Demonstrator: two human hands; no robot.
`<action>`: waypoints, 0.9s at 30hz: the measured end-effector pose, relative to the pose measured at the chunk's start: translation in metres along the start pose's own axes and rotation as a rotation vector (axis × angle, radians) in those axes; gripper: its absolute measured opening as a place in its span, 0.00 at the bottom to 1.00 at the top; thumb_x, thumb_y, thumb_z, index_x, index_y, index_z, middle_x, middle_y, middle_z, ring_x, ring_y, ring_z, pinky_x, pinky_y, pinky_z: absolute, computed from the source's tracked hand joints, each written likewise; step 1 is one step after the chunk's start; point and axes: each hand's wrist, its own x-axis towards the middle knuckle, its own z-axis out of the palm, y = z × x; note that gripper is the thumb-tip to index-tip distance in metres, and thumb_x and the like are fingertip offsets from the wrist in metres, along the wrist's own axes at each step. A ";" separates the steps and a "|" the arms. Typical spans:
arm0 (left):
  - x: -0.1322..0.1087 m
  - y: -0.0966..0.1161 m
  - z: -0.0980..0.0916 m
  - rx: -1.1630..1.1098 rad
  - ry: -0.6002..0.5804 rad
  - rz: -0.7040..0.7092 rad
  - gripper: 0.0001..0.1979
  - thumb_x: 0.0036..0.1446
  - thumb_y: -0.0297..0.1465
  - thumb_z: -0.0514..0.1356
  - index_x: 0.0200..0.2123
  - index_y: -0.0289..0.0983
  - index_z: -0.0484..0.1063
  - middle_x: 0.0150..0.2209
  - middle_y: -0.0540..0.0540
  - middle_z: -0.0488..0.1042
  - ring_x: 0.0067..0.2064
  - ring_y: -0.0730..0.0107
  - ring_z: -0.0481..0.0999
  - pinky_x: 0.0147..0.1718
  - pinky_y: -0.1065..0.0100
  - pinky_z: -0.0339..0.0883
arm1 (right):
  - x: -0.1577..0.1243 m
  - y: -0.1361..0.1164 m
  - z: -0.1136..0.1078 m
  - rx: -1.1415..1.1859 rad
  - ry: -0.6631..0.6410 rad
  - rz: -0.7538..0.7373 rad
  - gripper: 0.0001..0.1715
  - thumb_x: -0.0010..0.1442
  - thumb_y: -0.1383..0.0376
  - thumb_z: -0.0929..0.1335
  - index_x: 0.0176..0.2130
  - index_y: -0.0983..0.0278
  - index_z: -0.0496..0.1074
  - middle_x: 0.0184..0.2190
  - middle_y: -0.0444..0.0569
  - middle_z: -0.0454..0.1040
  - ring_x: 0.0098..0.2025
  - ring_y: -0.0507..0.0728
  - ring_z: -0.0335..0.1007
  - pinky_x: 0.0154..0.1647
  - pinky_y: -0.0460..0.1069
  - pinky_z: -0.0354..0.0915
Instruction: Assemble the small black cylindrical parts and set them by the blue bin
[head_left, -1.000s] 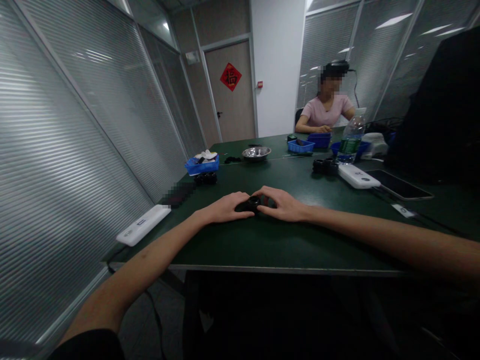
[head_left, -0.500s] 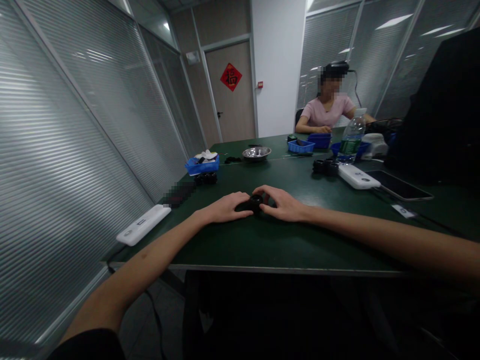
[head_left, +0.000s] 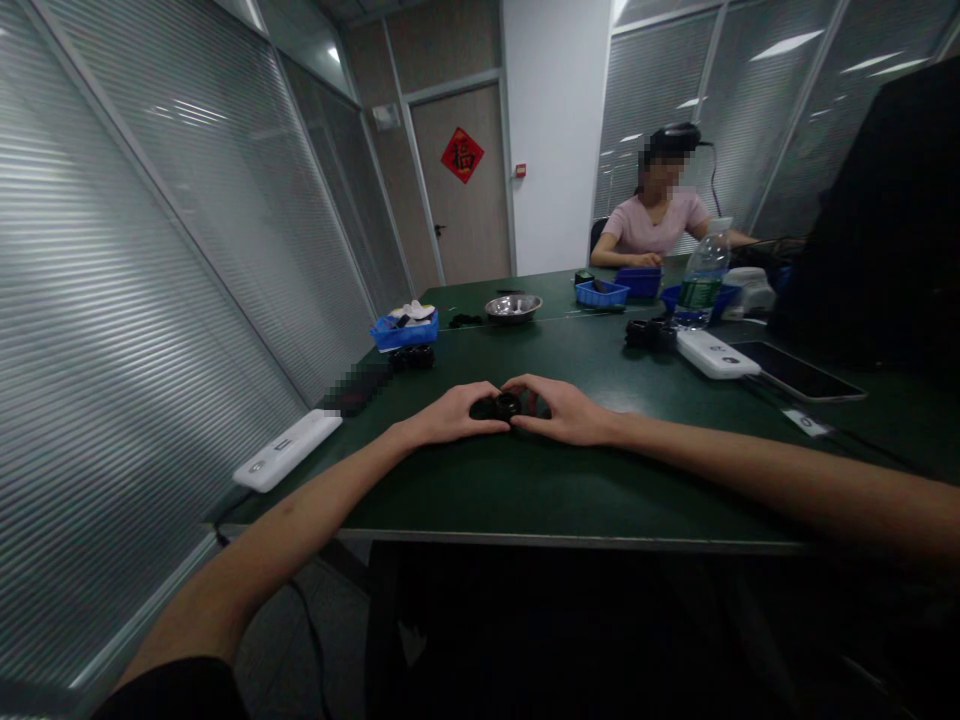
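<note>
"Near the front of a dark green table (head_left: 450, 490), what lies between the hands?"

"One small black piece with a ring-like top (head_left: 508, 404). The left hand (head_left: 452, 413) and right hand (head_left: 566, 412) curve around it from opposite sides, fingertips close in — whether either grips it firmly, I cannot tell."

"Any open room?"

"Bare tabletop runs back to the near edge, and ahead toward a steel bowl (head_left: 514, 310). A white power bank (head_left: 289, 450) lies along the left edge; to the right — well apart from the hands — lies a phone (head_left: 799, 370)."
</note>
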 end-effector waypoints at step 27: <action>-0.002 0.001 -0.002 -0.015 -0.030 0.009 0.23 0.62 0.48 0.65 0.52 0.38 0.73 0.49 0.43 0.76 0.50 0.59 0.76 0.51 0.59 0.68 | 0.002 0.007 0.002 0.009 0.025 0.004 0.27 0.65 0.67 0.67 0.62 0.64 0.65 0.52 0.55 0.76 0.44 0.59 0.75 0.48 0.57 0.72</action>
